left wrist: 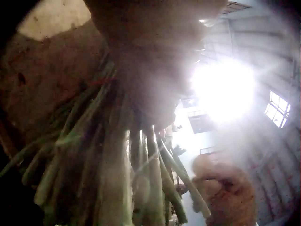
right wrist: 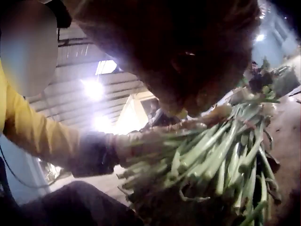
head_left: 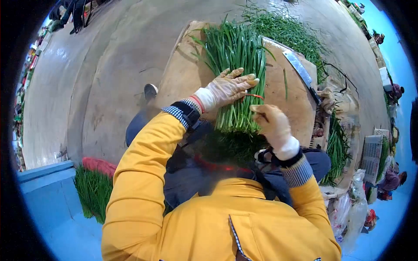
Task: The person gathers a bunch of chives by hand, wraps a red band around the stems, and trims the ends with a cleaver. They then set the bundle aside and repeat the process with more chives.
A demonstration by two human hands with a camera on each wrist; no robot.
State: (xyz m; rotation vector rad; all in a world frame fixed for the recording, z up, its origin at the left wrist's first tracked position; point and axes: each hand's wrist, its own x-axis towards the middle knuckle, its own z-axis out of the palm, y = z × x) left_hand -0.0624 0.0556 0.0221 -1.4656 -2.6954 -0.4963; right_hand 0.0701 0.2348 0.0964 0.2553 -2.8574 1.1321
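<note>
Filling the middle of the head view, the board [head_left: 285, 115] bears the bunch [head_left: 237, 45], whose leaf tips point away and whose stem ends lie at its near edge. Just past its far right side spreads a heap [head_left: 287, 32] of loose leaves. Right of the bunch lies the knife [head_left: 299, 71], its handle at the board's right edge. Across the stems rests the left hand [head_left: 228, 87], fingers nearly straight. Beside the stem ends, the right hand [head_left: 275, 126] curls its fingers; whether they pinch anything, I cannot tell. A red band [head_left: 254, 95] crosses the stems.
</note>
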